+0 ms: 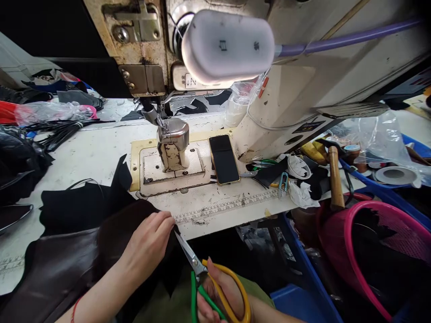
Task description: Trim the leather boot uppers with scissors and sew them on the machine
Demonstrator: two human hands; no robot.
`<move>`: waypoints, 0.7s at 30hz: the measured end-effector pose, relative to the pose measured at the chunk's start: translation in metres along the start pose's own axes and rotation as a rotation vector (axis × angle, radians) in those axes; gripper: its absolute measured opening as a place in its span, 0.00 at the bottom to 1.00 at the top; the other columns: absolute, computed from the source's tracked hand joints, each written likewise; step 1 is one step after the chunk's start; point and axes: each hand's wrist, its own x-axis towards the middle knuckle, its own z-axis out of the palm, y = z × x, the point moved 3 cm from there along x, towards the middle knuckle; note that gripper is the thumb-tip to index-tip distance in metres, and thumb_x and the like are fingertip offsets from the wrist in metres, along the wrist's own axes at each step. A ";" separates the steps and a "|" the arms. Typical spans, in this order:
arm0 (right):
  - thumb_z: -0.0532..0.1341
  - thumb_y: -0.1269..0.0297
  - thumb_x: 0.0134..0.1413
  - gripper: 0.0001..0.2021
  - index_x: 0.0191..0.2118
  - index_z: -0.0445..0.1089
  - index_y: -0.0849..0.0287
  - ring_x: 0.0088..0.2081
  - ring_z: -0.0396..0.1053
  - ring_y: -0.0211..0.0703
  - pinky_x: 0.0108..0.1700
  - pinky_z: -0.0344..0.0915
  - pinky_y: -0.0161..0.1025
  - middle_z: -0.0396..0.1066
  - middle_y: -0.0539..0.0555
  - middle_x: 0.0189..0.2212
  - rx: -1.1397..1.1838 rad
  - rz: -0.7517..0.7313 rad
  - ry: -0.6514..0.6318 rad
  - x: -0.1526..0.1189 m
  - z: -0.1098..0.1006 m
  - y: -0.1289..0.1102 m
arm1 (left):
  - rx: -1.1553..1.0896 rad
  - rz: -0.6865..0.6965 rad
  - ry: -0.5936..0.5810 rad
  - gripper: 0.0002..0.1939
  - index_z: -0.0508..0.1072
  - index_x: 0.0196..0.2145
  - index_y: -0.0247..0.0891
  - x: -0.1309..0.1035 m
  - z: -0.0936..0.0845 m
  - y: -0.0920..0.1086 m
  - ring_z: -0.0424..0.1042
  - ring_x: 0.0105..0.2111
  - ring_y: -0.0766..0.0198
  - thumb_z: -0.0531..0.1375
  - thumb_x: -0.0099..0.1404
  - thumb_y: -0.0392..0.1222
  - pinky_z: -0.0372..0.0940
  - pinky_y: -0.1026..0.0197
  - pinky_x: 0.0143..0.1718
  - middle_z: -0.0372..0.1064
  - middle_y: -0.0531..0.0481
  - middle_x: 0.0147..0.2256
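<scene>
Large dark brown leather pieces [65, 255] lie over the left front of the sewing table. My left hand [150, 242] pinches the leather's edge near the table's front, its fingers closed. In my right hand [220, 294] is a pair of scissors [196, 264] with one yellow and one green handle. The scissor blades point up and left, their tips right beside my left fingers at the leather's edge. Whether the blades are cutting the leather there I cannot tell. A black piece [76, 206] lies behind the brown leather.
A post-bed sewing machine [173, 143] stands ahead, under a lit lamp [229, 45]. A phone [224, 159] rests beside it. Thread snips [283, 184], scraps and a wooden-handled tool [335, 177] lie at the right. Below is a pink basket [352, 251]. A printed ruler [229, 206] runs along the table.
</scene>
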 end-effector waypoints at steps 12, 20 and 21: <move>0.41 0.20 0.43 0.45 0.13 0.65 0.63 0.11 0.54 0.32 0.16 0.48 0.32 0.52 0.49 0.06 -0.341 0.048 0.327 -0.005 -0.013 0.003 | 0.050 -0.455 0.088 0.07 0.65 0.28 0.38 -0.016 0.021 0.032 0.61 0.47 0.46 0.54 0.65 0.35 0.63 0.42 0.45 0.60 0.38 0.45; 0.37 0.26 0.53 0.44 0.16 0.66 0.64 0.10 0.52 0.32 0.15 0.44 0.33 0.54 0.50 0.08 -0.213 0.105 0.307 -0.003 -0.019 0.004 | -0.114 -0.475 0.131 0.09 0.59 0.28 0.39 -0.025 0.020 0.041 0.44 0.66 0.37 0.53 0.66 0.32 0.58 0.30 0.56 0.44 0.34 0.65; 0.37 0.27 0.54 0.44 0.16 0.66 0.64 0.10 0.52 0.33 0.15 0.45 0.33 0.54 0.50 0.08 -0.212 0.114 0.292 -0.004 -0.018 0.002 | -0.126 -0.471 0.127 0.09 0.59 0.28 0.39 -0.025 0.019 0.041 0.44 0.66 0.38 0.53 0.67 0.32 0.58 0.31 0.56 0.43 0.35 0.66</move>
